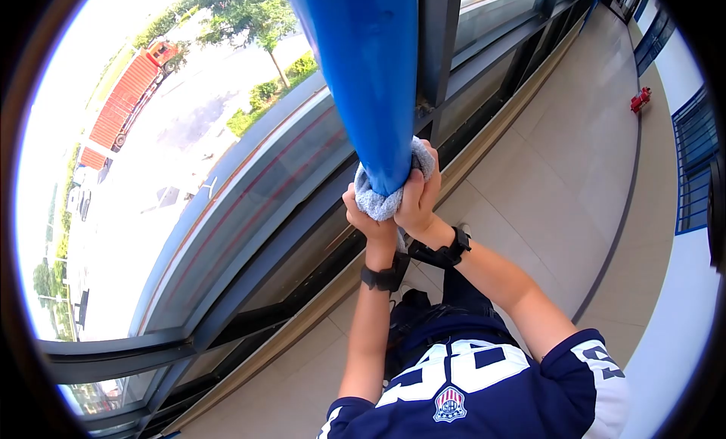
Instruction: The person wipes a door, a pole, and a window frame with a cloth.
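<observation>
A thick blue pole [370, 68] rises in front of me from the middle of the view to its top edge. A grey cloth [378, 204] is wrapped around its lower visible part. My left hand [368, 218] is closed on the cloth at the pole's left side. On the right side my right hand [420, 193] grips the same cloth, its thumb pressed against it near the pole. Both wrists carry black bands. The far side of the cloth is hidden by the pole.
Dark-framed windows [249, 235] run along the left, with a red truck [125, 99] outside. A tiled corridor floor [560, 144] stretches off to the right. Near the right wall stands a red hydrant-like object [640, 99], beside a blue-barred window [692, 163].
</observation>
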A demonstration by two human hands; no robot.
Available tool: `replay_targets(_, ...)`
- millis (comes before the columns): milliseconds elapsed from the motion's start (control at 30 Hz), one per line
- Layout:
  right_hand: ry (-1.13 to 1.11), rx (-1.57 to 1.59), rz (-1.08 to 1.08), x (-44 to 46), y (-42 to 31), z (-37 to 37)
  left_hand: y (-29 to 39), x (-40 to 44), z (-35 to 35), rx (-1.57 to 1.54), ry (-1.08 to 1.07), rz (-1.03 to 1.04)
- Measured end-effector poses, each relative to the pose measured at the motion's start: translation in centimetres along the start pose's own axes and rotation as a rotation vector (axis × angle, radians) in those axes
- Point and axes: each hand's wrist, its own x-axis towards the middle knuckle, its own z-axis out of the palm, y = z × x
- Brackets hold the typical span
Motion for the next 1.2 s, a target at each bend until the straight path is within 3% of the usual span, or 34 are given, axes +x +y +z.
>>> replay_targets(600, -0.108, 0.018, 0.067, -5.3, 4.4, -1.8, -4.2, -3.5, -0.6, 0.024, -0.004, -0.152)
replay_targets(833, -0.222, 0.01, 0.369, -12.6, 9.2, -5.1, -7.9, -6.7, -1.6, 0.107, -0.112, -0.261)
replay_targets(1000, -0.379, -0.105, 0.482, -15.7, 10.1, -7.7, -9.9, -9.6, -2.5, 0.128, -0.21, -0.4)
replay_targets(1200, -0.538, -0.222, 0.558, -15.3, 8.9, -8.9, -13.0, -12.2, -3.3, 0.146, -0.267, -0.428)
